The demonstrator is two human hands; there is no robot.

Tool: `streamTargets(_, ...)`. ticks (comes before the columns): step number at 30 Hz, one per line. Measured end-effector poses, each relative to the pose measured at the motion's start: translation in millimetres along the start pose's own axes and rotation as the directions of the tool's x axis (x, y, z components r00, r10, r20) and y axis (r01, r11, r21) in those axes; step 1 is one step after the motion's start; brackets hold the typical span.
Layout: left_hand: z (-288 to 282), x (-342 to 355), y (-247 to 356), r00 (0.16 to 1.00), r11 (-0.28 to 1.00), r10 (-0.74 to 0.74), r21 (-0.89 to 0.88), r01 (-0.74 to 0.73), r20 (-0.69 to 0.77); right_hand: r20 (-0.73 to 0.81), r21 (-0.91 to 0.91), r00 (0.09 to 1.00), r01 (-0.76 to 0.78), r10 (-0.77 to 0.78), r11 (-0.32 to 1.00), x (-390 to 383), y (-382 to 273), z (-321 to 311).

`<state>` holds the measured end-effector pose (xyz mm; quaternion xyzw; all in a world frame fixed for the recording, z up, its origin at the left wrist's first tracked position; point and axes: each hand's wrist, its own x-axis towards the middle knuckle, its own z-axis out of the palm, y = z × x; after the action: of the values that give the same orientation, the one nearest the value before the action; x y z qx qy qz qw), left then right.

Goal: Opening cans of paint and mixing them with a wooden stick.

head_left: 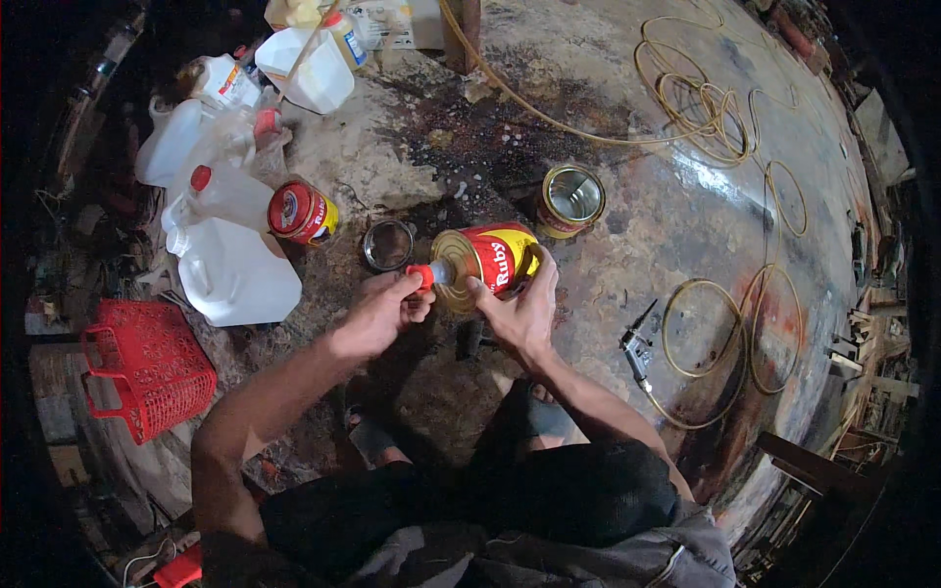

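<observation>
My right hand (527, 306) grips a red and yellow paint can (505, 245) from its right side. The can is tilted, its round metal end turned toward the left. My left hand (377, 312) pinches a small red-ended piece (421, 276) with a pale, see-through part that touches the can's metal end; its exact kind cannot be made out. Just beyond my left hand lies a round, dark-centred lid or shallow dish (389, 244). An open metal can (573, 199) stands to the right, while another red and yellow can (301, 212) is at the left.
Several white plastic jugs (240, 277) and a cut-open white container (306, 71) crowd the left. A red plastic basket (162, 367) sits near left. On the right lie a spray gun (637, 353) and a coiled tan hose (708, 122). A post (463, 34) stands at the back.
</observation>
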<state>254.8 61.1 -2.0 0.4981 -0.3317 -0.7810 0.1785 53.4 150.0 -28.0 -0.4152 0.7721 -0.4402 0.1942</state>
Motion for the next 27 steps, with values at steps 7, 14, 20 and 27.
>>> streamTargets(7,-20.1,3.5,24.8,0.971,0.63,0.068,0.745,-0.22,0.23,0.085,0.006,0.996,-0.043,0.043,0.999,-1.0,-0.7,-3.3)
streamTargets(14,-20.0,5.6,28.7,0.483,-0.314,0.462,0.646,-0.695,0.744,0.199,0.062,0.937,-0.304,0.286,0.951,0.9,0.4,0.6)
streamTargets(20,1.6,2.7,8.7,0.885,0.64,0.456,0.655,-0.402,0.097,0.063,0.11,0.973,-0.228,0.222,0.967,-0.8,7.9,8.0)
streamTargets(27,8.3,12.3,12.6,0.996,0.964,0.092,0.251,-0.088,-0.006,-0.027,0.023,0.997,-0.069,0.069,0.997,-6.8,8.9,8.7)
